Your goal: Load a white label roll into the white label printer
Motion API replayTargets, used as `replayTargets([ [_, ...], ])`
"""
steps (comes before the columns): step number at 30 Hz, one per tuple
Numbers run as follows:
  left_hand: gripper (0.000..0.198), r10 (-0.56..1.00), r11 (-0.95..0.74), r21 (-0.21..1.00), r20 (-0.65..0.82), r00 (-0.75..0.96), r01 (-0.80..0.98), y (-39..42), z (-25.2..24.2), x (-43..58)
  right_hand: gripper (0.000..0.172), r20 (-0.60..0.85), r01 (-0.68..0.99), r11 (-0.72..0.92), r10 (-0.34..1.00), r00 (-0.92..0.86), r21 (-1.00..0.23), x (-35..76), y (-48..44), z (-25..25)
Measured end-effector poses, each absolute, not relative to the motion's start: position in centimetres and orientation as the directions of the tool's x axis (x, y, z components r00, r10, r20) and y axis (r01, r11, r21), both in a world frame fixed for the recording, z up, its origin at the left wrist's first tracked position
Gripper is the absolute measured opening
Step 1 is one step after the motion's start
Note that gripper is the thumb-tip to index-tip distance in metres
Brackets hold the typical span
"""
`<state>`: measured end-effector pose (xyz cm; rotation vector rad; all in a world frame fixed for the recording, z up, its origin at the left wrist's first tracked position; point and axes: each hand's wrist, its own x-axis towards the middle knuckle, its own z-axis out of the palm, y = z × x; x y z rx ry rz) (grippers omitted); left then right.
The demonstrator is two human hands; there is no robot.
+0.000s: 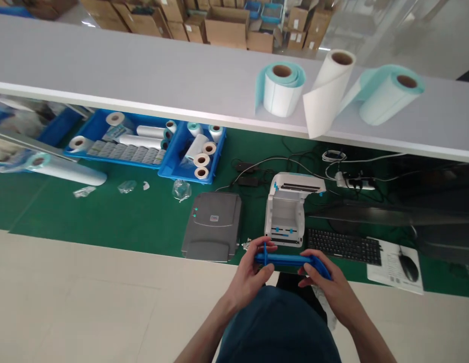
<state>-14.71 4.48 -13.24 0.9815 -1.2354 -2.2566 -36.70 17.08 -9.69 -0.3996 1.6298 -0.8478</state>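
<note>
Holding the blue spindle [291, 260] level over the front edge of the green tabletop [106, 217], the person has both hands closed on it. The left hand [253, 269] pinches the end by its upright flange and the right hand [325, 287] wraps the other end. The step in hand looks like readying it before the open white printer [285, 212]. Any move calls for keeping both ends level. Fingers hide the spindle's right end, and the printer's bay is hard to make out.
</note>
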Motion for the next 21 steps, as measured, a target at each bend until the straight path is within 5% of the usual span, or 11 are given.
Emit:
replayTargets([
  [12, 0.058, -0.520, -0.372, 0.883, -0.454, -0.723, -0.287, 3.9, -14.0, -15.3, 0.063, -0.732, 0.358, 0.639, -0.615, -0.293, -0.680, -35.2, 20.4, -11.7],
  [21, 0.065, -0.484, -0.442, 0.862, -0.461, -0.743, -0.247, 3.4, -15.0, -15.9, 0.072, -0.642, 0.435, 0.495, -0.697, -0.319, -0.752, -35.8, 18.8, -11.4],
])
